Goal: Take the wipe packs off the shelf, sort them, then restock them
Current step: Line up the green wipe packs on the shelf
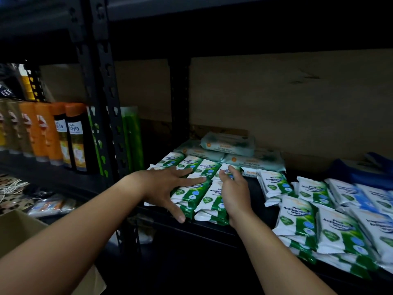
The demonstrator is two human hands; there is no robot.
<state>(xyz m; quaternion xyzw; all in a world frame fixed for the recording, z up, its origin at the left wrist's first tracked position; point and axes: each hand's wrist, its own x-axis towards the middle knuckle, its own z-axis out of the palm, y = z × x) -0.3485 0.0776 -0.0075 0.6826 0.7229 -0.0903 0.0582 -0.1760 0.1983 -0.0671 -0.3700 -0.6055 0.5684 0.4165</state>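
Stage: restocking, judged well under way but not finished.
Neat block: green-and-white pine antibacterial wipe packs (pixel 192 186) lined up in tidy rows at the front left of the black metal shelf (pixel 251 228), overlapping like tiles.
Left hand (pixel 163 188): laid flat over the left side of that block, fingers (pixel 187 181) spread and straight, thumb down at the front edge; pressing or squaring, not gripping.
Right hand (pixel 234 190): set on edge against the block's right side, fingertips lightly curled on a pack near the back row; whether pinching it or only nudging cannot be told.
Behind the block: larger pale teal antibacterial wipe packs (pixel 228 143), stacked flat, one on top of the others, seemingly sorted by kind already.
Loose pile (pixel 325 222): more pine packs to the right on the same shelf, tilted and overlapping at odd angles, some blurred at the frame edge.
Done: left block arranged, teal packs grouped.
Left: loose pile on the right likely to be straightened into rows.
Neighbouring bay: orange and dark shampoo bottles (pixel 63 137), not part of the job.
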